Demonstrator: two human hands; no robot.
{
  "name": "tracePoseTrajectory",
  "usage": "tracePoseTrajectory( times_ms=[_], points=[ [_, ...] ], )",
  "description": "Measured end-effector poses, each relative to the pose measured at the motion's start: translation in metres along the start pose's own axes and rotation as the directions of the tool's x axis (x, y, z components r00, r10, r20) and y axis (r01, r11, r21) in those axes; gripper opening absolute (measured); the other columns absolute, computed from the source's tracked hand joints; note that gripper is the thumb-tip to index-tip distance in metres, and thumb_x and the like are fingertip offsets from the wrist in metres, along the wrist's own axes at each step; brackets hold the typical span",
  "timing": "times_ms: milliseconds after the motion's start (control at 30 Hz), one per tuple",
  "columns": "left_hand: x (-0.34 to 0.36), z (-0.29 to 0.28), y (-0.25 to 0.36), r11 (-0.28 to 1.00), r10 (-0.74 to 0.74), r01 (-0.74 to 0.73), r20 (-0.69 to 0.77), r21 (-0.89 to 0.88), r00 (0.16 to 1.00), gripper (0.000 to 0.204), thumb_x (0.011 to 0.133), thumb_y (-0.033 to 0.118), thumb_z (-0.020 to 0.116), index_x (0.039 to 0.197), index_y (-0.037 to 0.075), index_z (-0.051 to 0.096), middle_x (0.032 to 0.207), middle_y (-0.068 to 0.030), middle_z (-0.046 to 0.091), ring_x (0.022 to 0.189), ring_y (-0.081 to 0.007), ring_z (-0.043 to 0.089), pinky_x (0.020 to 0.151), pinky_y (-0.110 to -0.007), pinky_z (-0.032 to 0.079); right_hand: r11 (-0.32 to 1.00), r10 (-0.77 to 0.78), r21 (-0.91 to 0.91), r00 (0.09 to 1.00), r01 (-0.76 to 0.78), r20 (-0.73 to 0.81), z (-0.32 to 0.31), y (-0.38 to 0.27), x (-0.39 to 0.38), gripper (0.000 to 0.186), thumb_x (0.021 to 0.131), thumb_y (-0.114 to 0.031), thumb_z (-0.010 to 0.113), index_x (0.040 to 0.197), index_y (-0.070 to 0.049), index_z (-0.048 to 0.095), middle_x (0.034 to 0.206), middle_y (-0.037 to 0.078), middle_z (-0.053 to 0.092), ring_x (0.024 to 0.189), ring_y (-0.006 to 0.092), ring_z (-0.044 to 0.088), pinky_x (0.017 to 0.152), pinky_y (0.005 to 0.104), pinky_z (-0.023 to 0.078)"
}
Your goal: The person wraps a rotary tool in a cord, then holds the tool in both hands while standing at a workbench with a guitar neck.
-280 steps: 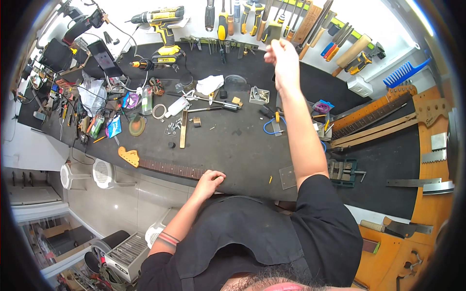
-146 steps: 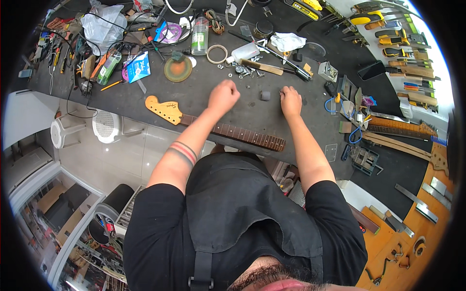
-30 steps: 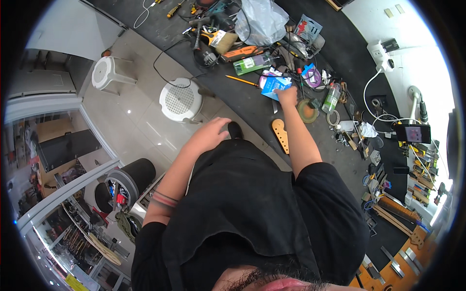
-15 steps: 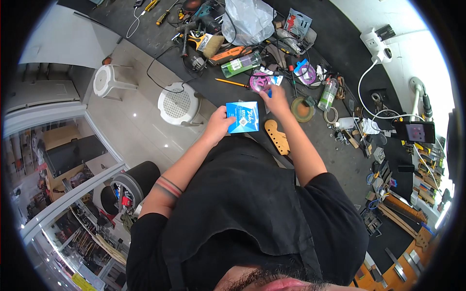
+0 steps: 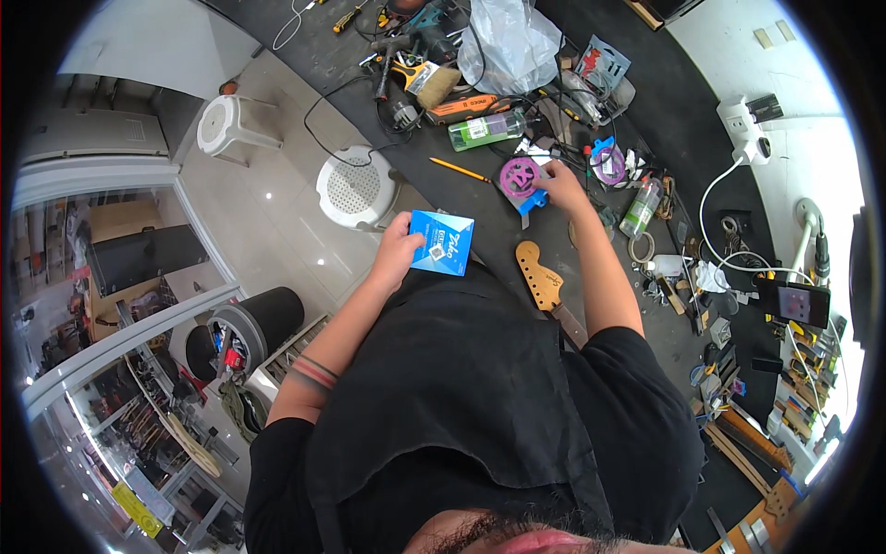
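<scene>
My left hand (image 5: pixel 397 251) grips a flat blue-and-white square packet (image 5: pixel 448 242) by its left side, just above my apron. My right hand (image 5: pixel 563 192) is over the bench, closed on a pink round disc with a blue tab (image 5: pixel 520 182); its fingertips are at the disc's right side. A wooden guitar headstock (image 5: pixel 532 275) lies on the bench edge below my right hand, its neck partly hidden by my body. A yellow pencil (image 5: pixel 459 170) lies left of the disc.
Bottles (image 5: pixel 641 208), cords, a brush (image 5: pixel 434 85) and a plastic bag (image 5: pixel 508 46) crowd the bench. A phone on a mount (image 5: pixel 794 302) is at the right. A white stool (image 5: pixel 355 185) stands left of the bench, with a black bin (image 5: pixel 272 314) lower left.
The blue packet passed from my right hand to my left, which has drawn it slightly left and down. My right hand returned to the pile and took hold of the pink disc.
</scene>
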State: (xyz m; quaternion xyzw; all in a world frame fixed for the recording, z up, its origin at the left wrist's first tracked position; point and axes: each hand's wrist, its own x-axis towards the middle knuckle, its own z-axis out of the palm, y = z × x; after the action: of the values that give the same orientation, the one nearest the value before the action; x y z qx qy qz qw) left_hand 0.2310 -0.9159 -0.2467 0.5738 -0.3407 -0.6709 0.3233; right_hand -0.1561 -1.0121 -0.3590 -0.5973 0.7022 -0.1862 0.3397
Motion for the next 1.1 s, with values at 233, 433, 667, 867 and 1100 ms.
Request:
tracePoseTrajectory(
  times_ms=[233,433,667,867,1100],
  points=[
    [0.029,0.002,-0.019,0.984,-0.025,0.01,0.084,0.177,0.996,0.014,0.093,0.008,0.063,0.105,0.001,0.067,0.095,-0.0048,0.068,0.087,-0.0132,0.063,0.082,-0.031,0.05,0.926,0.124,0.368,0.989,-0.086,-0.08,-0.06,-0.053,-0.058,0.031,0.096,-0.014,0.071,0.124,-0.002,0.065,0.092,0.009,0.074,0.08,0.0206,0.069,0.073,0.0366,0.052],
    [0.087,0.012,-0.035,0.823,0.044,-0.144,0.191,0.549,0.981,0.02,0.096,0.015,0.066,0.108,-0.001,0.066,0.106,-0.014,0.067,0.097,-0.0267,0.066,0.089,-0.037,0.052,0.967,-0.252,-0.047,0.916,0.25,-0.313,-0.07,-0.105,-0.111,0.021,0.096,-0.006,0.068,0.117,-0.007,0.066,0.109,0.012,0.074,0.095,0.0355,0.068,0.085,0.0439,0.054],
    [0.061,0.055,-0.008,0.61,0.526,-0.666,0.409,0.429,0.745,0.014,0.094,0.005,0.072,0.106,0.0,0.068,0.13,-0.0162,0.065,0.124,-0.0353,0.064,0.107,-0.043,0.049,0.857,-0.514,-0.237,0.796,0.458,-0.319,-0.05,-0.109,-0.138,0.028,0.082,0.006,0.068,0.106,-0.008,0.066,0.106,0.009,0.068,0.101,0.033,0.065,0.085,0.045,0.054],
    [0.024,0.029,0.008,0.619,0.574,-0.685,0.373,0.385,0.729,0.015,0.095,0.003,0.074,0.109,0.001,0.069,0.127,-0.0119,0.066,0.124,-0.0295,0.064,0.108,-0.037,0.049,0.892,-0.14,0.45,0.969,0.034,0.204,0.028,-0.113,-0.147,0.024,0.101,-0.009,0.062,0.124,-0.005,0.062,0.113,0.017,0.066,0.106,0.0249,0.067,0.093,0.0393,0.053],
    [-0.015,-0.061,-0.012,0.917,0.348,-0.281,-0.22,0.283,0.912,0.042,0.101,-0.001,0.066,0.142,0.003,0.054,0.108,-0.0092,0.068,0.105,-0.0148,0.065,0.094,-0.032,0.052,0.907,-0.403,-0.125,0.915,0.403,0.024,0.095,-0.131,-0.05,0.03,0.093,-0.014,0.073,0.12,-0.005,0.066,0.112,0.017,0.066,0.106,0.0342,0.067,0.091,0.0458,0.056]
  ],
)
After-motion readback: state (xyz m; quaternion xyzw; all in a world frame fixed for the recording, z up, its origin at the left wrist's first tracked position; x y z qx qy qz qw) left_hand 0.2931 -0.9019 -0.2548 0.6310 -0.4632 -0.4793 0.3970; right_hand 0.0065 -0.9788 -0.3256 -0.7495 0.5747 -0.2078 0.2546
